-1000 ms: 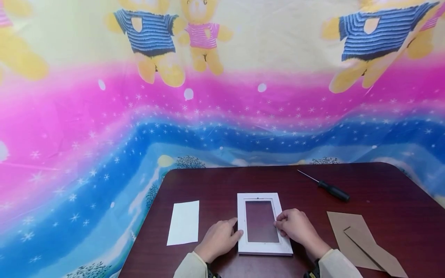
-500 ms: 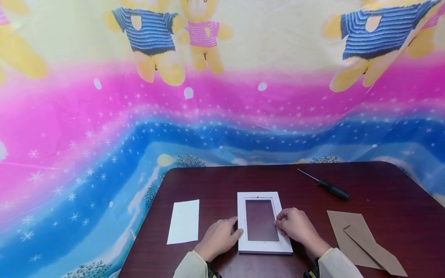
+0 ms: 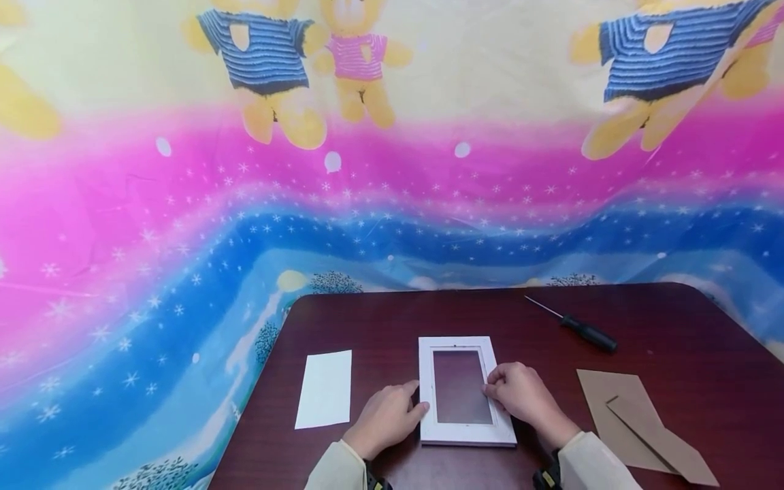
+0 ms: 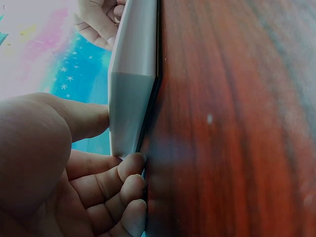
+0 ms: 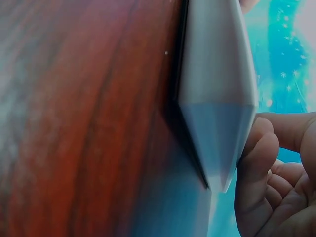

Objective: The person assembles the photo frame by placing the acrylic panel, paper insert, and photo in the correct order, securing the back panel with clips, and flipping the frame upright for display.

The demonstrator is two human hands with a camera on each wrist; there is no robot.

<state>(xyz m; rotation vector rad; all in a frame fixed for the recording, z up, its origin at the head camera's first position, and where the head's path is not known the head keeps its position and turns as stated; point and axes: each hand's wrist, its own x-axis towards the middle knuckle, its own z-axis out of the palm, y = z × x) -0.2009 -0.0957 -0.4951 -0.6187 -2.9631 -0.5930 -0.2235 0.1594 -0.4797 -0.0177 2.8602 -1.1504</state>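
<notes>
A white picture frame (image 3: 450,435) lies flat on the table, its rectangular opening (image 3: 462,386) showing a dim, see-through surface. My left hand (image 3: 386,418) grips its left side: in the left wrist view the thumb (image 4: 89,118) lies against the upper edge and the curled fingers (image 4: 131,185) are by the lower side. On the opposite side, my right hand (image 3: 527,395) holds the right bar, thumb and forefinger bent together near the inner edge. The right wrist view has those fingers (image 5: 259,163) close against the frame's upper edge; anything small between their tips is hidden.
A white paper card (image 3: 324,389) lies to the left. Behind and right is a screwdriver (image 3: 588,333) with a black handle. Brown backing boards (image 3: 618,422) overlap at the right. A patterned curtain (image 3: 392,204) hangs behind the dark wood table (image 3: 392,327).
The head view has tilted slightly, so everything sits a little higher. Both hands and the frame keep practically the same positions.
</notes>
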